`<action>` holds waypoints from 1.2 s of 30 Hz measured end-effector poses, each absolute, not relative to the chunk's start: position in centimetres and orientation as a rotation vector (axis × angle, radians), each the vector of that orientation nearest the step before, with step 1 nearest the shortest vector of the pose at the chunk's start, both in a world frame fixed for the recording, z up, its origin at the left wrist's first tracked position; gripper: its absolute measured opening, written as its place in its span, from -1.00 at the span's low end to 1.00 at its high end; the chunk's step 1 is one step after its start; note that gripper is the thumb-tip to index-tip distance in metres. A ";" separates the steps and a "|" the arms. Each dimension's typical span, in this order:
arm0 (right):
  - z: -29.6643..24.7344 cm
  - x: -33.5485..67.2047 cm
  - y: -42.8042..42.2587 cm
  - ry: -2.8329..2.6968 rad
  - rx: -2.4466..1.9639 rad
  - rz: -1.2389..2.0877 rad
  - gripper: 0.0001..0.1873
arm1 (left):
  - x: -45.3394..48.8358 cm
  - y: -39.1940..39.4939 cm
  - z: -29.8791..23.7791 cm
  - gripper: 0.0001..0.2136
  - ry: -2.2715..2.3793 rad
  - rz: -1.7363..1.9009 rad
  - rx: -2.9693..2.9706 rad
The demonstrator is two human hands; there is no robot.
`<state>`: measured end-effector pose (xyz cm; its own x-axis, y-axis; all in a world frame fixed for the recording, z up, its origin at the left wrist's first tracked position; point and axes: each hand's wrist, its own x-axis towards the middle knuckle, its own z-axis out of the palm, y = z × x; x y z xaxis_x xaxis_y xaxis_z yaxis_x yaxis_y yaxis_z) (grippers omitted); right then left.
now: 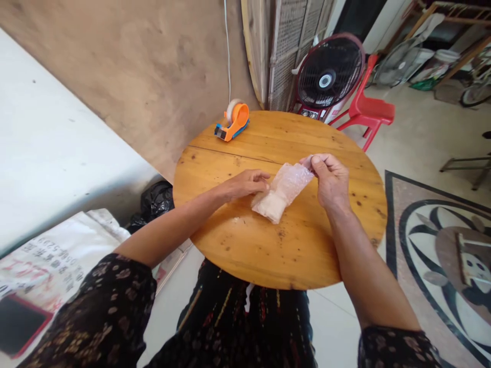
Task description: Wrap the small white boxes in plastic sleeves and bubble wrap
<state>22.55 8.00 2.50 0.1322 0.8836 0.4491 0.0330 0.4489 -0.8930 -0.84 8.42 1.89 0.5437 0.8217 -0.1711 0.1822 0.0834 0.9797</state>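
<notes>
A piece of pinkish, see-through bubble wrap point(290, 183) slants across the middle of the round wooden table. Its lower left end is folded thicker and paler and rests on the wood; whether anything lies inside the folds I cannot tell. Between thumb and fingers, my right hand point(333, 179) pinches the upper right end, which is raised a little. My left hand point(247, 185) is at the left edge of the wrap, fingers loosely stretched out and slightly apart, the fingertips beside or lightly touching it.
Near the table's point(238, 255) far edge stands an orange tape dispenser point(238, 122) with a tape roll. Beyond are a black fan point(326, 76) and a red chair point(370, 107). On the left lie a black plastic bag point(157, 199) and a printed white sack point(65, 250).
</notes>
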 end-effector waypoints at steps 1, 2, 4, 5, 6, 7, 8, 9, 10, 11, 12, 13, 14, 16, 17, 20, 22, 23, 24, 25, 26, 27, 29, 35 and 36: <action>2.4 22.5 8.1 -1.279 -0.927 0.778 -0.79 | -0.7 8.6 2.4 -0.58 0.882 0.517 1.409; 2.4 22.5 8.2 -1.269 -0.935 0.786 -0.78 | -0.4 8.7 2.9 -0.59 0.824 0.462 1.382; 2.5 22.5 8.3 -1.275 -0.959 0.809 -0.76 | 0.0 9.0 3.2 -0.67 0.738 0.451 1.334; 2.6 22.4 8.3 -1.286 -0.977 0.823 -0.75 | 0.3 9.1 3.2 -0.71 0.721 0.483 1.306; 2.8 22.4 8.4 -1.303 -1.004 0.837 -0.75 | 0.5 9.1 2.9 -0.74 0.702 0.506 1.275; 3.0 22.3 8.4 -1.323 -1.035 0.849 -0.76 | 0.6 9.2 2.6 -0.78 0.684 0.518 1.237; 3.3 22.3 8.6 -1.348 -1.067 0.857 -0.76 | 0.7 9.2 2.2 -0.80 0.667 0.547 1.208; 3.6 22.2 8.7 -1.377 -1.096 0.864 -0.77 | 0.8 9.2 1.9 -0.83 0.656 0.574 1.196; 4.0 22.2 8.9 -1.405 -1.119 0.867 -0.77 | 0.8 9.1 1.5 -0.85 0.651 0.602 1.199; 4.3 22.2 9.2 -1.429 -1.133 0.869 -0.77 | 0.8 9.1 1.3 -0.87 0.651 0.627 1.212; 4.5 22.2 9.6 -1.443 -1.137 0.870 -0.77 | 0.8 9.0 1.1 -0.88 0.655 0.646 1.227; 4.7 22.2 10.0 -1.445 -1.135 0.871 -0.77 | 0.8 9.0 1.1 -0.90 0.664 0.658 1.239; 4.9 22.3 10.5 -1.440 -1.131 0.878 -0.77 | 0.7 8.9 1.1 -0.92 0.678 0.667 1.245; 4.8 22.3 11.3 -1.417 -1.122 0.907 -0.78 | 0.7 8.8 1.1 -0.93 0.726 0.689 1.242; 4.6 22.3 11.7 -1.398 -1.122 0.930 -0.80 | 0.6 8.8 1.1 -0.90 0.758 0.701 1.245; 3.3 22.0 12.7 -1.320 -1.138 1.010 -0.82 | 0.4 9.0 1.0 -0.85 0.832 0.746 1.281; 2.1 21.7 13.1 -1.282 -1.143 1.049 -0.81 | 0.2 9.3 0.7 -0.84 0.863 0.779 1.304; 1.5 21.7 13.2 -1.272 -1.147 1.051 -0.79 | 0.1 9.5 0.6 -0.83 0.877 0.797 1.307; 1.0 21.7 13.4 -1.261 -1.153 1.040 -0.78 | -0.1 9.7 0.5 -0.82 0.891 0.814 1.304; 0.5 21.8 13.5 -1.247 -1.164 1.022 -0.77 | -0.2 9.9 0.4 -0.81 0.906 0.831 1.298; 0.3 22.1 13.6 -1.231 -1.177 0.993 -0.75 | -0.3 10.0 0.3 -0.80 0.921 0.847 1.291; 0.2 22.4 13.7 -1.217 -1.191 0.952 -0.74 | -0.4 10.2 0.3 -0.80 0.939 0.862 1.284; 0.7 23.2 13.6 -1.206 -1.202 0.844 -0.72 | -0.5 10.5 0.3 -0.80 0.988 0.881 1.267; 5.1 23.6 10.2 -1.301 -1.051 0.462 -0.89 | -0.4 10.8 0.1 -0.79 1.069 0.884 1.238; 5.8 23.1 9.2 -1.325 -1.026 0.424 -0.90 | -0.4 10.8 0.0 -0.79 1.069 0.886 1.237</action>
